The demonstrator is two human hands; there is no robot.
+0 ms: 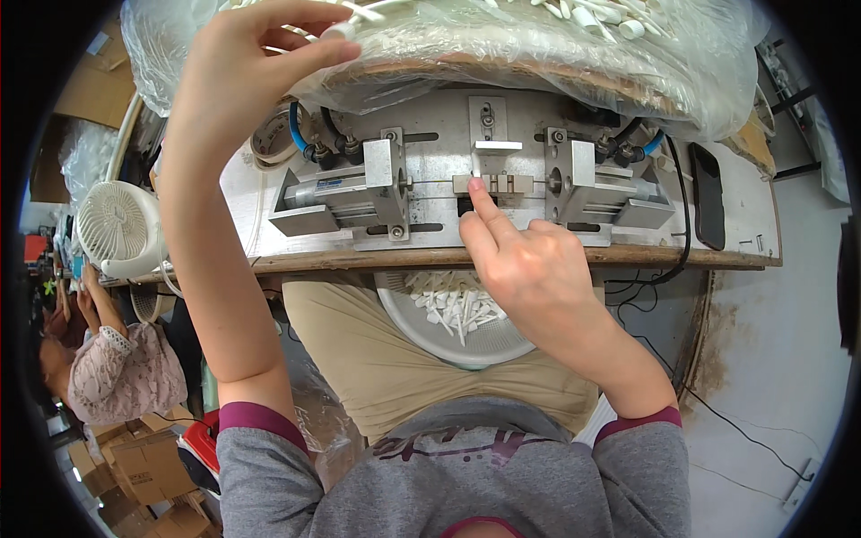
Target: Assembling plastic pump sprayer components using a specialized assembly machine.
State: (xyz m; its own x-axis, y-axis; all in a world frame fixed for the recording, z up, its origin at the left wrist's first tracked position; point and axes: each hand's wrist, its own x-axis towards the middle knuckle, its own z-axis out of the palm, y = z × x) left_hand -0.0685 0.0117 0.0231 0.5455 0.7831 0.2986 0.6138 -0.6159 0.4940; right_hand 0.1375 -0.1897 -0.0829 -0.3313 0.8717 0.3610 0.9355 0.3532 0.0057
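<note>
My left hand (238, 67) is raised over the far left of the bench, thumb and fingers closed around a white plastic stick with a round end (339, 32). Its fingers partly cover the piece. At the middle of the metal fixture (390, 188), my right hand (534, 264) points with its index finger stretched out and the other fingers bent. That fingertip touches the lower end of a white plastic piece (476, 164) standing at the small clamp block (511, 184). My right thumb is hidden. Two metal cylinder units face each other across the block.
Clear plastic sheeting (430, 72) with several white pieces lies at the back. A grey basin (502, 345) of white pieces rests at my lap. A black phone (707, 195) lies right, a white fan (117, 224) stands left. Another person (126, 377) works at far left near cardboard boxes (148, 471).
</note>
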